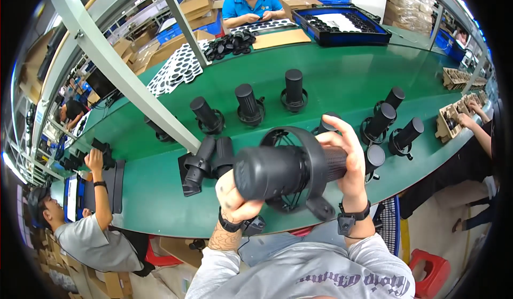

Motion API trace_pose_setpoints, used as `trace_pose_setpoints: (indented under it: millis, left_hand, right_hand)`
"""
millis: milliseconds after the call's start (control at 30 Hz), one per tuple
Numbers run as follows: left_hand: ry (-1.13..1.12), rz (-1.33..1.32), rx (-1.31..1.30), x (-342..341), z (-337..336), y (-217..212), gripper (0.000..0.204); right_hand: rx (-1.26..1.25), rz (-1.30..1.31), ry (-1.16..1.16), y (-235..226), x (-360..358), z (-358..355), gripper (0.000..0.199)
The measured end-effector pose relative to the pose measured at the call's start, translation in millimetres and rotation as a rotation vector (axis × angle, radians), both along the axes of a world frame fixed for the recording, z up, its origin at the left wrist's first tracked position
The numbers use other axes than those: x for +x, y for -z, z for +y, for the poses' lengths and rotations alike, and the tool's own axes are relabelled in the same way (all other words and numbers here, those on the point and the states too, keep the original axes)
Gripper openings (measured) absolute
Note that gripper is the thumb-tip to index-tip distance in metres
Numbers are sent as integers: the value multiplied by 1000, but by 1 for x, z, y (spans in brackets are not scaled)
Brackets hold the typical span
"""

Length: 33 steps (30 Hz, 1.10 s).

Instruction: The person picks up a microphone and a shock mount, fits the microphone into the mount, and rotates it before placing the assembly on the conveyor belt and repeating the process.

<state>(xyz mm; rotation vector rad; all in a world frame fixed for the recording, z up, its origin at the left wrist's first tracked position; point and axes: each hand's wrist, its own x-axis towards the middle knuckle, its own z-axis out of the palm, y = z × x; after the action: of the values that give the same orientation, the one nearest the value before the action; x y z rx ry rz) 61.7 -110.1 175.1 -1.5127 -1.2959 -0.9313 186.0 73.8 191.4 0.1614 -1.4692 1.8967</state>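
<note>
Long glossy green tabletop (147, 189), black rectangular blue-lined tray (352, 38) at its far edge, matte black cylinder in a round ring frame (280, 171) held above the tabletop's near side, left hand (233, 198) gripping its smooth end, right hand (351, 162) wrapped around its ribbed end

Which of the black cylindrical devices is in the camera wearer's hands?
The foreground black cylindrical device, held sideways between left fingers and right fingers; the black devices behind it rest on the green table.
</note>
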Motion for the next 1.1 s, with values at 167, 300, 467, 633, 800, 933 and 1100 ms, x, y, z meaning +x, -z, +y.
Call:
trace_pose_setpoints:
  millis: [167, 300, 467, 633, 800, 933, 1100]
  left_hand:
    - [121, -504, 71, 1, 1, -28, 20]
    - [420, -714, 332, 10, 1, -33, 34]
    - [134, -609, 55, 14, 8, -39, 72]
    - [139, -623, -102, 12, 30, -30, 54]
    - [163, -414, -125, 9, 32, -27, 37]
    - [93, -255, -25, 9, 43, -14, 37]
    - [118, -205, -73, 10, 49, -12, 34]
  right_hand:
    - [-94, 263, 102, -3, -42, 8, 20]
    - [-142, 389, 181, -2, -68, 18, 17]
    - [82, 520, 164, 5, -91, 36, 17]
    - [-141, 441, 106, 23, -98, 46, 20]
    - [-291, 318, -33, 29, -106, 43, 22]
    - [-403, 321, -77, 34, -109, 41, 22]
    - [-422, 301, -133, 37, -109, 47, 23]
